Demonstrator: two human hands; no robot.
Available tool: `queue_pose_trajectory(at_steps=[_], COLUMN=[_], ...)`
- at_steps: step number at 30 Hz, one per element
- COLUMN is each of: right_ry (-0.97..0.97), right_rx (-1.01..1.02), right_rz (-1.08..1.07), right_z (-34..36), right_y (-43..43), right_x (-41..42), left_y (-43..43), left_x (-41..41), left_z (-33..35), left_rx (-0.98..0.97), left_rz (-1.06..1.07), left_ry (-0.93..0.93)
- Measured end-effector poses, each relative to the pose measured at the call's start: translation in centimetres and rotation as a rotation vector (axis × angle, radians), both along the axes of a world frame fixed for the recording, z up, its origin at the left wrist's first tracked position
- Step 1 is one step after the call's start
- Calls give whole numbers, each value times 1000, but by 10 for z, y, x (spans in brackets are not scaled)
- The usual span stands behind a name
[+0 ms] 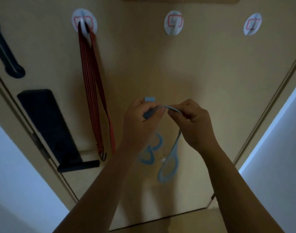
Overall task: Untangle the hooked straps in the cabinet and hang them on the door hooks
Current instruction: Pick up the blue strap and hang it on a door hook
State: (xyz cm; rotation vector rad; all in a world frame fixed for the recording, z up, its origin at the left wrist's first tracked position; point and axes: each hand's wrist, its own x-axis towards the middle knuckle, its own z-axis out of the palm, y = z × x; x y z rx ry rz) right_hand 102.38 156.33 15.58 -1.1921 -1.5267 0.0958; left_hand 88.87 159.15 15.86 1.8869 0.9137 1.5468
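A red strap with black stripes (91,91) hangs from the left door hook (84,21), its dark metal hook dangling at the bottom. The middle door hook (173,22) and the right door hook (252,24) carry nothing. In front of the door, both of my hands hold a light blue strap (173,153). My left hand (140,118) grips one end, and a blue end piece pokes out above its fingers. My right hand (192,120) pinches the strap a short way along. Blue loops and hooks dangle below my hands.
The beige door (202,73) fills the view. A black lock plate with a lever (49,130) and a dark handle (4,49) sit on its left side. White walls (278,140) flank the door frame on both sides.
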Motion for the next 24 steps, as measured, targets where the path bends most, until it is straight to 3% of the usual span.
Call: queue_pose_trajectory(at_steps=[10, 17, 24], right_ry=[127, 120, 290], right_rx=[128, 326, 272], right_rz=[196, 316, 318], right_z=[63, 121, 142], right_y=[89, 127, 149], right_x=[58, 71, 63], left_y=[72, 100, 118], left_x=[68, 80, 85], left_z=[58, 111, 146], left_rx=[148, 373, 342], left_rz=[204, 396, 536], left_ry=[-200, -163, -73])
